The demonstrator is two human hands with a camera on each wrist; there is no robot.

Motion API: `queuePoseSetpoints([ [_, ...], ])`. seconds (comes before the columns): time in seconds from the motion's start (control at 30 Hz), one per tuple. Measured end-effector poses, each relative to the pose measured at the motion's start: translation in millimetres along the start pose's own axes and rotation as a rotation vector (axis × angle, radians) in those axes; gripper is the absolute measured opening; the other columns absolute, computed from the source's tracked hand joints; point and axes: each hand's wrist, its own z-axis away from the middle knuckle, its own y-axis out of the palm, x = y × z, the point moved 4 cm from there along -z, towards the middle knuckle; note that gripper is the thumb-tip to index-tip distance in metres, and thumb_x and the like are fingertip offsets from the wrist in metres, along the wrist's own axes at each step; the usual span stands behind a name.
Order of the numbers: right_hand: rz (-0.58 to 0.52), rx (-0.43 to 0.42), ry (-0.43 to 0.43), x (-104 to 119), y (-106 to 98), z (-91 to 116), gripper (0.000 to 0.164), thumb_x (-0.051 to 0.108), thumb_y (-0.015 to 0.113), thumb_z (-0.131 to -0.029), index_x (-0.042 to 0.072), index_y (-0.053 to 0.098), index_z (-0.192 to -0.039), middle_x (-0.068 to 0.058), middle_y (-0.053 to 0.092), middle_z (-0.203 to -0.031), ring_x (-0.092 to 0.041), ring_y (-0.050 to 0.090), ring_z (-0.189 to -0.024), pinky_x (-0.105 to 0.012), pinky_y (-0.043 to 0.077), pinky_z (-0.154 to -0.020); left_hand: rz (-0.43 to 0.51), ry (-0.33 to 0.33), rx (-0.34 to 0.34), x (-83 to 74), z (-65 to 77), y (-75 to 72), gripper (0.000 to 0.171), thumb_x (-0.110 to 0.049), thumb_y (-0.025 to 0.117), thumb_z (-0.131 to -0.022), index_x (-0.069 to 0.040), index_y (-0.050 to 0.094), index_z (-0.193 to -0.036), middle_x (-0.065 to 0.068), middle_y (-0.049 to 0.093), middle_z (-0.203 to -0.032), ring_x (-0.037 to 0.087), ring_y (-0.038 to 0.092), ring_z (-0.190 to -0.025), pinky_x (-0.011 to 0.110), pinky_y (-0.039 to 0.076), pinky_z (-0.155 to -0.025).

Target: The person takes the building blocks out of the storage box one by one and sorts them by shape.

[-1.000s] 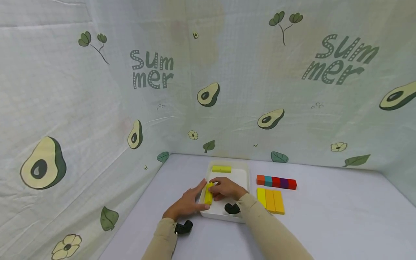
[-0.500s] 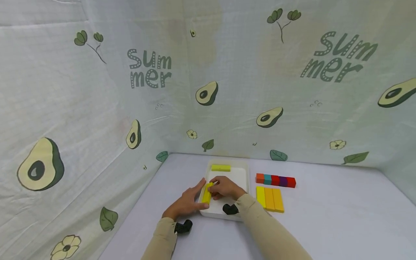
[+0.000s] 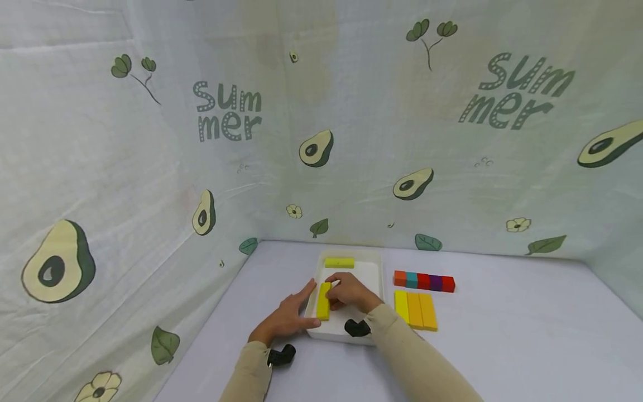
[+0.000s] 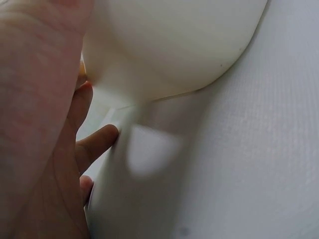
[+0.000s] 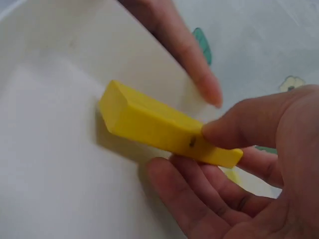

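Note:
In the head view my right hand (image 3: 349, 291) pinches a yellow rectangular block (image 3: 324, 301) close over the left side of a white tray (image 3: 344, 336). The right wrist view shows the thumb on one face of the block (image 5: 154, 124) and curled fingers underneath, with a small dark mark near the thumb. My left hand (image 3: 286, 318) rests along the tray's left rim, fingers spread and fairly straight, thumb near the front left corner. From the left wrist, its fingers lie by the tray's outer wall (image 4: 174, 50). Another yellow block (image 3: 339, 262) lies across the tray's far end.
To the right of the tray, a yellow block (image 3: 401, 306) and two orange blocks (image 3: 421, 311) lie side by side. Behind them runs a row of several small coloured cubes (image 3: 424, 281). A printed cloth (image 3: 361, 212) hangs behind the white table (image 3: 502, 335).
The yellow block in my right hand has turned from a slight slant to nearly parallel with the tray's left side. My left hand stays at the rim. The head view has shifted slightly.

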Motion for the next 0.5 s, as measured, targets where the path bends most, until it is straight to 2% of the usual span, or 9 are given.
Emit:
queuePoseSetpoints([
  [0.33,0.017,-0.179,-0.055,13,-29,15,0.044,0.004,0.065,-0.088,0.002,0.060,-0.132,-0.015,0.063,-0.098,-0.023,0.069,-0.075,-0.036,0.061,-0.067,-0.007,0.013,-0.007,-0.3,-0.8,0.5,0.106,-0.062,0.074,-0.081,-0.027,0.015,-0.163,0.000,0.019,-0.166,0.040,0.023,-0.148,0.069,0.019,-0.113],
  [0.5,-0.043,-0.243,-0.070,14,-42,30,0.044,0.003,0.063,-0.089,0.003,0.059,-0.133,-0.016,0.060,-0.100,-0.025,0.068,-0.077,-0.039,0.061,-0.072,0.001,-0.009,-0.007,-1.8,-0.4,1.7,0.107,-0.060,0.075,-0.081,-0.026,0.016,-0.162,-0.001,0.018,-0.166,0.039,0.022,-0.148,0.069,0.019,-0.113],
])
